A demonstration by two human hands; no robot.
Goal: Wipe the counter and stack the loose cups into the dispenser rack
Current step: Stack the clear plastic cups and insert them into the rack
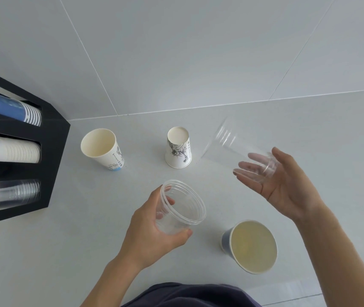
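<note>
My left hand (pixel 154 231) grips a stack of clear plastic cups (pixel 181 204), mouth up, above the white counter (pixel 88 251). My right hand (pixel 285 182) holds another clear plastic cup (pixel 232 147) by its base, tilted on its side with the mouth pointing away to the upper left. On the counter stand a white printed paper cup (pixel 101 147) mouth up, a second white printed paper cup (pixel 179 149) upside down, and a blue paper cup (pixel 251 247) mouth up near me. The black dispenser rack (pixel 54 151) sits at the left.
The rack's three slots hold lying rows of blue cups (pixel 10 107), white cups (pixel 15 151) and clear cups (pixel 12 193). A white tiled wall (pixel 198 52) rises behind the counter. My dark clothing (pixel 187 295) shows at the bottom edge.
</note>
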